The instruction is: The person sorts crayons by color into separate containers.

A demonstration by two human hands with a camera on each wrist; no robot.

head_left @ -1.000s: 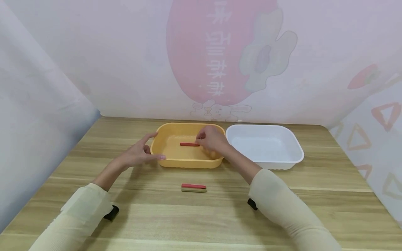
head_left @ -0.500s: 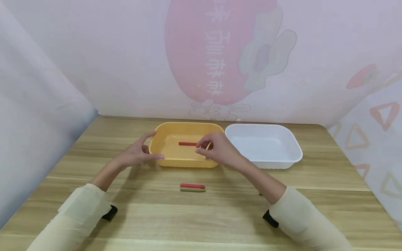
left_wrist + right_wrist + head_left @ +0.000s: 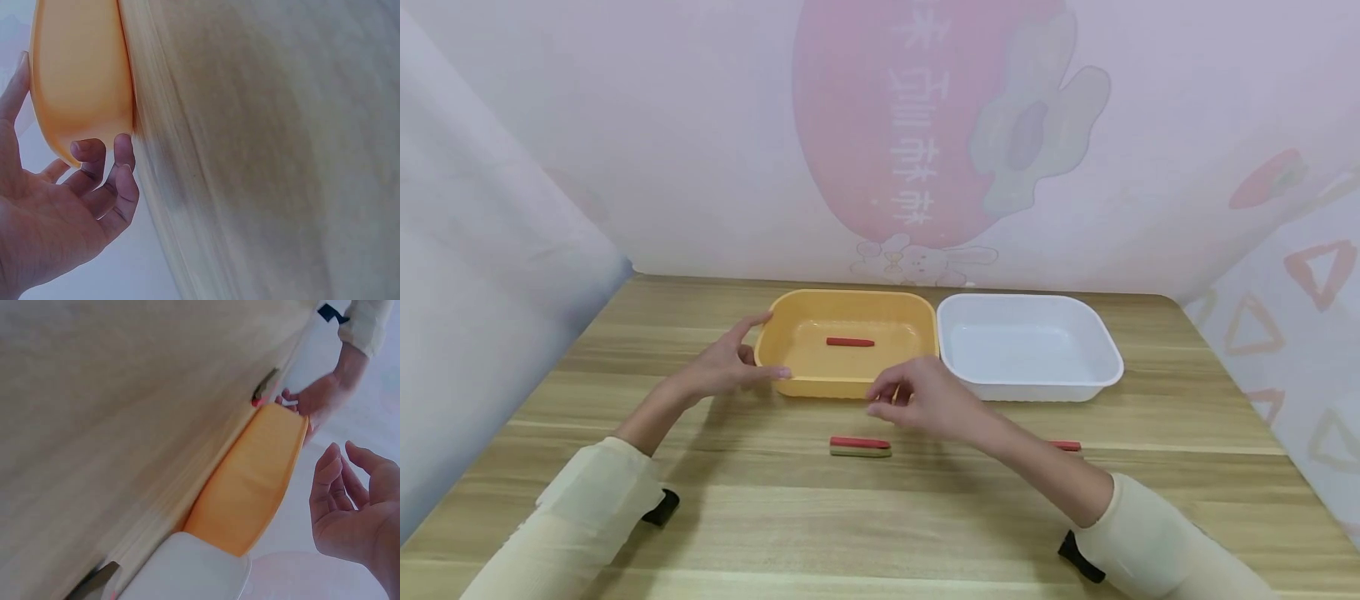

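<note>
Glossy plastic orange tray (image 3: 848,383), white tray (image 3: 1030,387); matt wood-grain table (image 3: 775,517).

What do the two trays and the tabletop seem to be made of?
Orange tray: likely thin moulded plastic, smooth, rounded corners, slight sheen. White tray: apparently the same plastic, glossier, with highlights. Table: wood-grain surface in pale stripes, possibly laminate rather than solid wood.

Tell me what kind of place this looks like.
Probably a staged tabletop set, not a lived-in room: a bare wooden table, a printed cartoon backdrop hung close behind, and only an orange tray and white tray laid out.
</note>
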